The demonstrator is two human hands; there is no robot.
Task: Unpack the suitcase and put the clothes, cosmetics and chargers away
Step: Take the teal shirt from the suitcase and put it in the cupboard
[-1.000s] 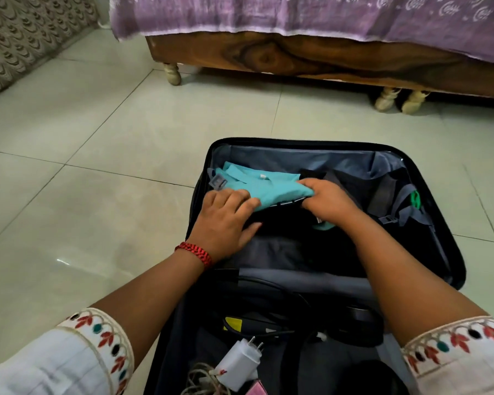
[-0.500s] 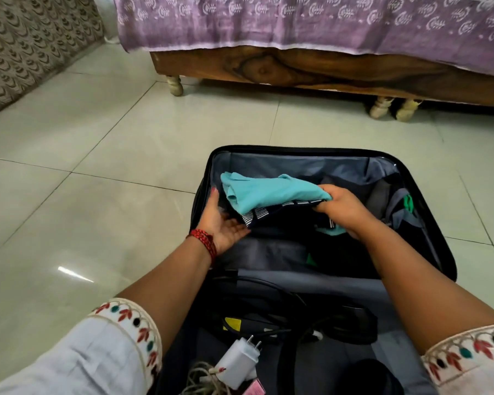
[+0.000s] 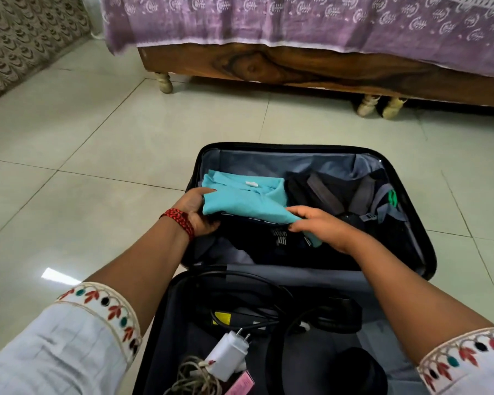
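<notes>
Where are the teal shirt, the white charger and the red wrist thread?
teal shirt [image 3: 246, 201]: head view, middle of the folded fabric.
white charger [image 3: 228, 356]: head view, its body below the pins.
red wrist thread [image 3: 180, 220]: head view, the band on the left wrist.

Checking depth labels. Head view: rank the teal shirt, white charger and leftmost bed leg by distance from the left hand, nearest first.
1. teal shirt: in the grip of the left hand, over the far half of the suitcase.
2. white charger: in the near half, toward the person.
3. bed leg: across the floor, beyond the suitcase.
</notes>
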